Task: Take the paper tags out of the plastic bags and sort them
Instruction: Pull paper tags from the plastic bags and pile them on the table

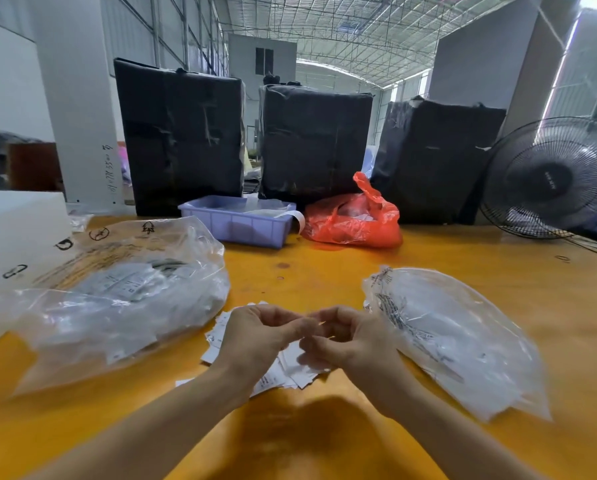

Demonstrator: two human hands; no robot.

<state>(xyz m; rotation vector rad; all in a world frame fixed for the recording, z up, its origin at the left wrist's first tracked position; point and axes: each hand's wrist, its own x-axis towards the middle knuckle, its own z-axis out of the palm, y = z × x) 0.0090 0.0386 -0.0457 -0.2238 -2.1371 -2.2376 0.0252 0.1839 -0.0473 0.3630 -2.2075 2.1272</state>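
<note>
Full bag: one, desk's left edge, within reach as supply.
Left hand: grip curled, pinching something small; what, cannot tell.
Paper tags: one loose pile, near front edge, beneath both hands for sorting.
Right hand: grip curled, pinching likewise.
Emptier bag: one, right side, likely set aside.
Tray: one, back edge.

We see yellow table; purple tray at far edge, red bag just beside it on right. We note three black wrapped bundles behind, black fan at far right.
</note>
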